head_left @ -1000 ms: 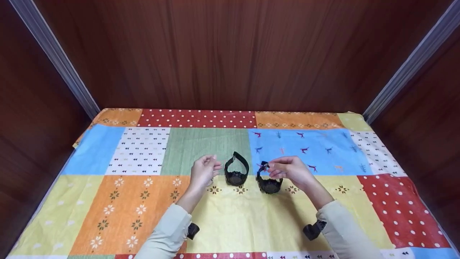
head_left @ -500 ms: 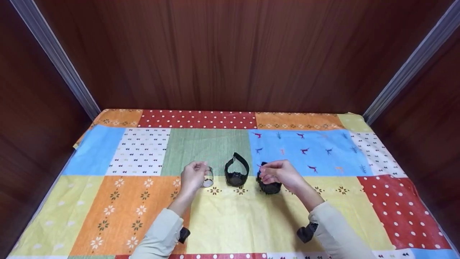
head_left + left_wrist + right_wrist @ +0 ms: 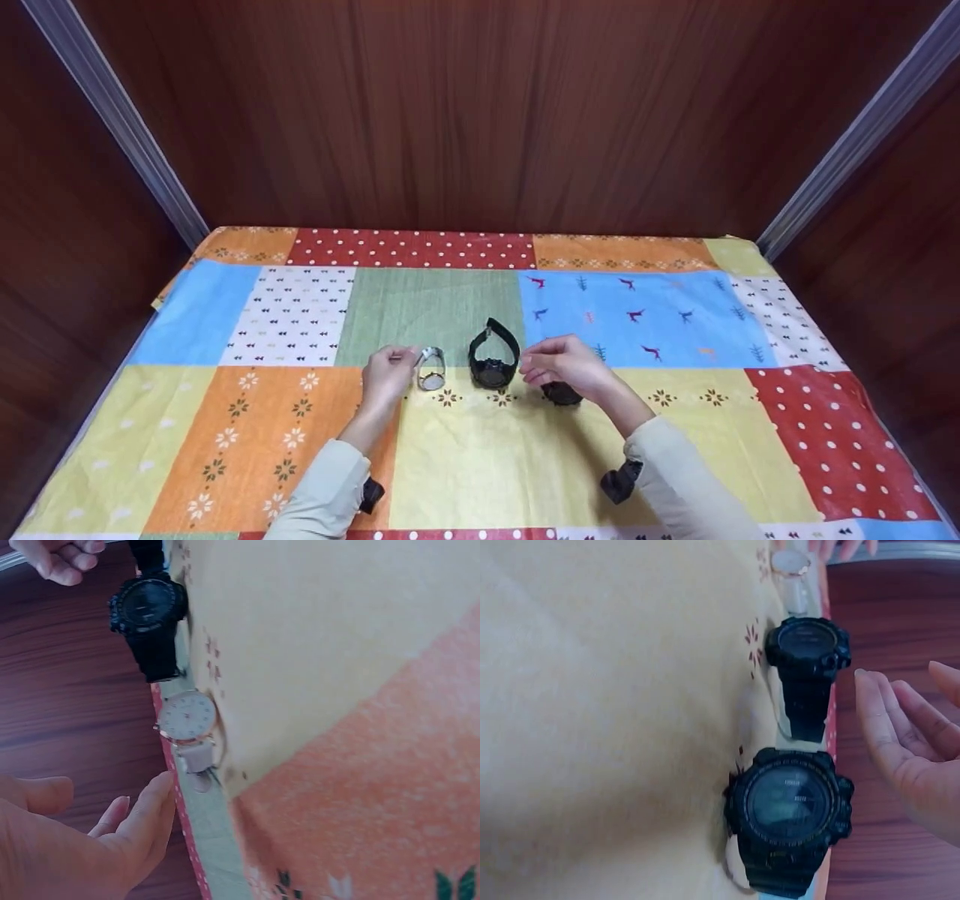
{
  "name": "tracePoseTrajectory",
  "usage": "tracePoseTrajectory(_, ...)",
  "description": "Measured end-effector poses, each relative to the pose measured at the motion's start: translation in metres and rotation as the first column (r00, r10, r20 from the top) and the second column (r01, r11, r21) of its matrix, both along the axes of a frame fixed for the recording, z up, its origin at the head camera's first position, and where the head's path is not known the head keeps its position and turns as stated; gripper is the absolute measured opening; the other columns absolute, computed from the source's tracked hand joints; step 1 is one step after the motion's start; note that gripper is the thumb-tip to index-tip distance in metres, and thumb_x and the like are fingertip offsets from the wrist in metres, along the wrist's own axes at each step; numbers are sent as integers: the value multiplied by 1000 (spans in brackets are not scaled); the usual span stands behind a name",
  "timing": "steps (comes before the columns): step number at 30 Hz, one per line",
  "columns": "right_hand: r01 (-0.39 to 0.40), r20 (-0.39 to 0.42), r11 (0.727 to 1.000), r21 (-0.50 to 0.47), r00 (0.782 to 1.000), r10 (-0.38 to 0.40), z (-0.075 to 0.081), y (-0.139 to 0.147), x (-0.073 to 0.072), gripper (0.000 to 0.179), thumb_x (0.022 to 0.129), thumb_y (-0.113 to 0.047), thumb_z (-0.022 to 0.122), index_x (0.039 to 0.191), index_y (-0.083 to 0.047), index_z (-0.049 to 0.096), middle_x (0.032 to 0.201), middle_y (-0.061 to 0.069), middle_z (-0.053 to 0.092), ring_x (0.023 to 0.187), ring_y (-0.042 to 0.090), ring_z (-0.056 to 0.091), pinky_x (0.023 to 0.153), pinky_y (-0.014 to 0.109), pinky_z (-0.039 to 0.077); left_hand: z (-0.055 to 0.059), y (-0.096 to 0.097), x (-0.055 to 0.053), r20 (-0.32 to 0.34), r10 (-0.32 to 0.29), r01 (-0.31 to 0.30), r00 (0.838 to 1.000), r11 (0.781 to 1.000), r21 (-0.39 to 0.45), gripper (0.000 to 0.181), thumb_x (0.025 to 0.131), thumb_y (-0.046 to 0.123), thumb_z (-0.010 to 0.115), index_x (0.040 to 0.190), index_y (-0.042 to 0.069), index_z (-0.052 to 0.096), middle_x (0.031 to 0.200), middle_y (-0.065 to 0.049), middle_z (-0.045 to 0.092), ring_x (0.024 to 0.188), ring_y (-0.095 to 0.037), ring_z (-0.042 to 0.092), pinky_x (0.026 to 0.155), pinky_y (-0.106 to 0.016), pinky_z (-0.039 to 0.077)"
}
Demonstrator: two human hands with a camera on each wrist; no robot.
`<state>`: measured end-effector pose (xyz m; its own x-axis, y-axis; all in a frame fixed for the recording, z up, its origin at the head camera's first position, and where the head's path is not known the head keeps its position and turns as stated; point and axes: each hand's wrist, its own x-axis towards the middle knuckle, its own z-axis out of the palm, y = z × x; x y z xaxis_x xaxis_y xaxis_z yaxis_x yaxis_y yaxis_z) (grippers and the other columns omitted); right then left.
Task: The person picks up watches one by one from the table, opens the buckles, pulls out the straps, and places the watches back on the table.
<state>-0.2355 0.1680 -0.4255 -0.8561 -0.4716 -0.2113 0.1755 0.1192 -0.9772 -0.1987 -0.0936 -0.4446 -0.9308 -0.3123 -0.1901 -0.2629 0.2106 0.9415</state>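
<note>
Three wristwatches stand in a row, straps looped up. The leftmost has a pale dial point(image 3: 432, 382) and a light strap; the middle watch point(image 3: 493, 375) and the right-hand watch point(image 3: 789, 802) are black. Just left of the pale-dial watch point(image 3: 187, 718) is my left hand point(image 3: 388, 379), its fingertips close beside the strap loop. The left wrist view shows its thumb and fingers parted around nothing. My right hand point(image 3: 568, 366) hovers over the right-hand watch, hiding most of its strap in the head view, fingertips near the middle watch. Its fingers point(image 3: 881, 716) are extended, the thumb apart.
A patchwork-print cloth point(image 3: 465, 450) covers the table. Dark wood-grain panels point(image 3: 480, 112) rise behind it and at both sides, with grey metal strips point(image 3: 112, 112) at the corners. A small black device point(image 3: 621, 481) sits at each wrist.
My left hand has moved left, bringing the pale-dial watch into full view. The right hand has left the right-hand watch's strap and shifted left toward the middle watch. The black watches stay put.
</note>
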Motion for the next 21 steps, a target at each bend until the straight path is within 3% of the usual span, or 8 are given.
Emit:
tracePoseTrajectory(7,-56,-14,997,54,998,57,-3,-11,1,32,89,-1,52,110,23,49,94,32,60,82,33,64,78,43,50,-10,-3,0,55,-28,31,998,998,-57,30,91,21,54,102,-5,61,88,-17,62,80,-26,58,66,-31,46)
tracePoseTrajectory(13,-74,-17,993,91,997,76,-5,-24,3,29,89,-3,53,109,18,53,98,32,60,89,41,61,79,44,49,-15,-4,-1,87,-68,66,994,998,20,28,92,17,51,100,-8,59,80,-16,60,70,-22,56,58,-27,47)
tracePoseTrajectory(21,-123,-7,990,74,992,123,-8,-46,0,30,90,0,51,111,21,50,104,34,57,94,44,58,82,46,48,-18,-4,-4,94,-63,58,994,996,62,26,91,11,50,103,-10,59,81,-15,59,65,-16,56,52,-20,45)
